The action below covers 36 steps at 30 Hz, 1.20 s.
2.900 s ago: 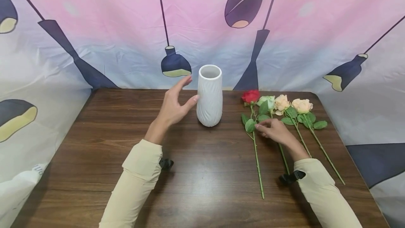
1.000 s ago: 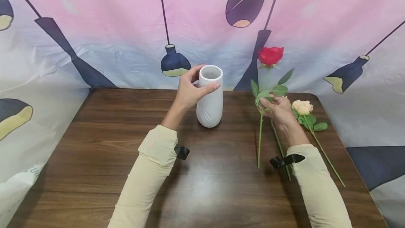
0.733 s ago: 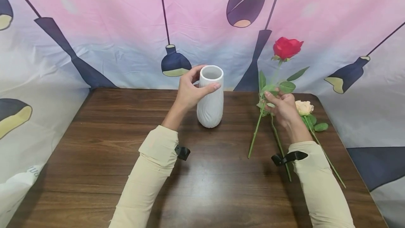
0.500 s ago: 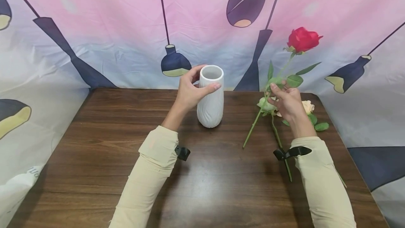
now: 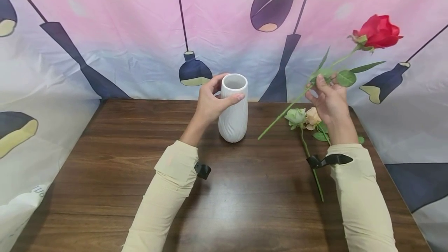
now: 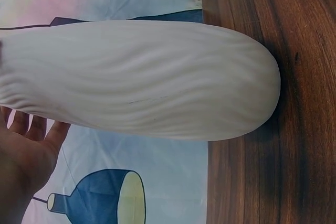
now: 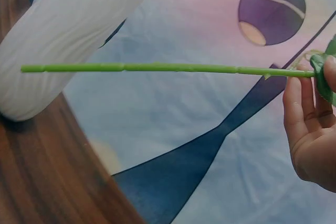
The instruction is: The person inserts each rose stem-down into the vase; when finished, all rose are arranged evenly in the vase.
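A tall white vase (image 5: 233,116) with a wavy carved surface stands upright near the back of the table. My left hand (image 5: 213,102) grips it just below the rim, thumb across the front and fingers behind. In the left wrist view the vase (image 6: 147,80) fills the middle. My right hand (image 5: 330,100) pinches a red rose (image 5: 379,32) by its stem at the leaves, up in the air right of the vase. The rose leans, bloom to the upper right. Its bare stem (image 7: 157,67) slants down toward the vase and overlaps it in the right wrist view.
A pale green rose (image 5: 296,116) and a peach rose (image 5: 312,117) lie on the brown wooden table (image 5: 224,205), below my right hand. My right forearm hides most of another flower. A printed cloth (image 5: 140,22) hangs right behind the table.
My right hand has picked the red rose up off the table, raised it and tilted it, bloom swinging rightward. My left hand has closed around the vase's upper part, which stays in place.
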Motion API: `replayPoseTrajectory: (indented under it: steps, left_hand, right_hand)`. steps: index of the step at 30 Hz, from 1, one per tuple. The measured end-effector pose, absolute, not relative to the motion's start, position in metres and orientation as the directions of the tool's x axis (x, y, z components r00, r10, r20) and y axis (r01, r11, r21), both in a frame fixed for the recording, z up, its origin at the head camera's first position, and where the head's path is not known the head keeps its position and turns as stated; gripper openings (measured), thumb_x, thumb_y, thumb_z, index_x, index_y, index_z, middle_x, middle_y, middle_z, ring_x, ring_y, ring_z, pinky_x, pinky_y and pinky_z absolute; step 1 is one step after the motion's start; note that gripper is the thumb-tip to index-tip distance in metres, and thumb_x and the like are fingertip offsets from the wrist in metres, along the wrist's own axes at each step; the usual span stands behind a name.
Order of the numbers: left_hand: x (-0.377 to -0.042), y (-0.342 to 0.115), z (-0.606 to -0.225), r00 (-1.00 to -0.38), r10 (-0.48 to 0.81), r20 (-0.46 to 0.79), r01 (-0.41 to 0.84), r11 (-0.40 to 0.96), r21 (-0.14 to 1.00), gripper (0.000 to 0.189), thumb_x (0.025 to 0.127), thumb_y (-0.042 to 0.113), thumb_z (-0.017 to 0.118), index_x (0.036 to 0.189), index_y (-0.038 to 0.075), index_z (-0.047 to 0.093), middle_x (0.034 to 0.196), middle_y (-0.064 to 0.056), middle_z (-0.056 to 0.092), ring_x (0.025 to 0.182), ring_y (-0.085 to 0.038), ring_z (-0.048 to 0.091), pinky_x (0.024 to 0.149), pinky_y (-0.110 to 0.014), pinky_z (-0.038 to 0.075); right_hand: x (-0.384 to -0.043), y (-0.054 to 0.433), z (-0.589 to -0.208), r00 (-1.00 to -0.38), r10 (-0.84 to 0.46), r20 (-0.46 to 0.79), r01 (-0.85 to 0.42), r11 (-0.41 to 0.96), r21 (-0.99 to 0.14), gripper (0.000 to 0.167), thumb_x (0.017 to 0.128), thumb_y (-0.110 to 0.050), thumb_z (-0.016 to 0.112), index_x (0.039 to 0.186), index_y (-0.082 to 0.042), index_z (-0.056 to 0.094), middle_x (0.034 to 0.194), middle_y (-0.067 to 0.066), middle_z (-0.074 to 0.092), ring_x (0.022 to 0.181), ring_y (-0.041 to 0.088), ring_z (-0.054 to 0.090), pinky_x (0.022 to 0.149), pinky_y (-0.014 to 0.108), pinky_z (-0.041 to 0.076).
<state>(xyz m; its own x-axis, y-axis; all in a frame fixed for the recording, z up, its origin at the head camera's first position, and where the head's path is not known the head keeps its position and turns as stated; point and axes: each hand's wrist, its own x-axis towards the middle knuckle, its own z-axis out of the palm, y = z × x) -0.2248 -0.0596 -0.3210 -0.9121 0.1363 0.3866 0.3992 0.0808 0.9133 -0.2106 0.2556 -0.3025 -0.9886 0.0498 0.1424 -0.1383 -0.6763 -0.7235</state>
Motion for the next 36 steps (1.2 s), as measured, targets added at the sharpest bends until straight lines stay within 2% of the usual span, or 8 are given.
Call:
replayPoseTrajectory:
  steps: [8, 14, 21, 25, 36]
  left_hand:
    - [-0.226, -0.06, -0.323, -0.912, 0.133, 0.389, 0.401, 0.082, 0.912, 0.06, 0.079, 0.011, 0.084, 0.135, 0.008, 0.063, 0.12, -0.016, 0.069, 0.105, -0.022, 0.069, 0.084, -0.033, 0.06]
    - [-0.226, -0.06, -0.322, -0.908, 0.137, 0.396, 0.409, 0.085, 0.908, 0.06, 0.079, 0.011, 0.084, 0.135, 0.007, 0.062, 0.12, -0.016, 0.069, 0.105, -0.023, 0.069, 0.084, -0.034, 0.061]
    - [-0.225, -0.06, -0.321, -0.91, 0.133, 0.392, 0.405, 0.095, 0.909, 0.061, 0.079, 0.011, 0.085, 0.135, 0.006, 0.062, 0.118, -0.016, 0.07, 0.104, -0.023, 0.069, 0.083, -0.032, 0.06]
    - [-0.224, -0.06, -0.32, -0.91, 0.133, 0.393, 0.407, 0.101, 0.908, 0.061, 0.078, 0.011, 0.085, 0.135, 0.006, 0.062, 0.119, -0.016, 0.07, 0.104, -0.023, 0.069, 0.082, -0.031, 0.06]
    - [-0.226, -0.059, -0.323, -0.911, 0.136, 0.39, 0.405, 0.105, 0.908, 0.063, 0.079, 0.013, 0.084, 0.137, 0.007, 0.061, 0.121, -0.015, 0.069, 0.108, -0.025, 0.069, 0.085, -0.036, 0.06]
  right_hand:
    - [-0.218, 0.25, -0.272, -0.968, 0.13, 0.216, -0.24, -0.734, -0.635, 0.014, 0.096, -0.006, 0.062, 0.101, -0.007, 0.048, 0.089, 0.01, 0.064, 0.073, 0.024, 0.067, 0.057, 0.031, 0.059]
    - [-0.221, 0.243, -0.252, -0.952, 0.224, 0.208, -0.306, -0.724, -0.618, 0.02, 0.095, -0.006, 0.063, 0.112, -0.01, 0.053, 0.086, 0.01, 0.063, 0.07, 0.023, 0.065, 0.053, 0.031, 0.055]
    - [-0.224, 0.241, -0.236, -0.948, 0.259, 0.185, -0.318, -0.762, -0.564, 0.013, 0.099, -0.01, 0.058, 0.111, -0.011, 0.055, 0.088, 0.01, 0.063, 0.071, 0.025, 0.065, 0.054, 0.033, 0.051]
    - [-0.226, 0.24, -0.227, -0.941, 0.271, 0.204, -0.338, -0.78, -0.527, 0.013, 0.1, -0.009, 0.056, 0.113, -0.009, 0.055, 0.092, 0.012, 0.063, 0.072, 0.026, 0.065, 0.054, 0.034, 0.052]
    - [-0.233, 0.239, -0.205, -0.898, 0.366, 0.243, -0.44, -0.757, -0.483, 0.011, 0.102, -0.014, 0.049, 0.112, -0.009, 0.051, 0.093, 0.014, 0.062, 0.066, 0.029, 0.063, 0.046, 0.035, 0.051]
